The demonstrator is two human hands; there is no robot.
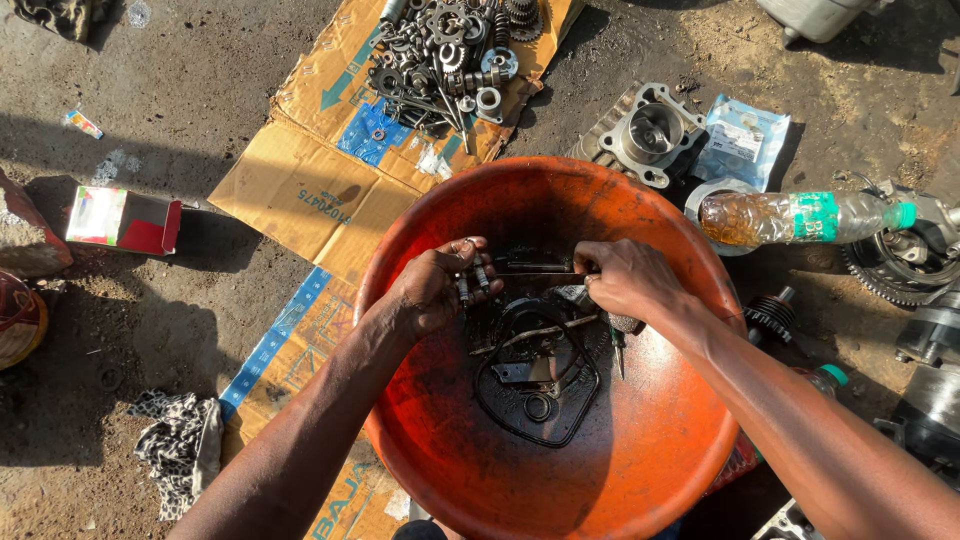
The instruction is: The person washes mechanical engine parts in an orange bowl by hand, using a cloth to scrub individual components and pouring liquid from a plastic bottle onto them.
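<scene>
Both hands work over a big orange basin (640, 470) on the dirt ground. Left hand (435, 288) is curled shut round a few small bolts (472, 283); right hand (625, 280) is closed on a dark metal part (530, 266) held btwn the two. Black gasket (535, 400) & oily bits lie at basin bottom. Cardboard (300, 190) w/ gears (450, 50) behind; plastic bottle (800, 216) at right.

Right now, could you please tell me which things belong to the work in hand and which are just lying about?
In hand: orange basin, bolts in left hand, right hand, black gasket.

Lying about: cardboard with gears, plastic bottle, red box, patterned rag.
</scene>
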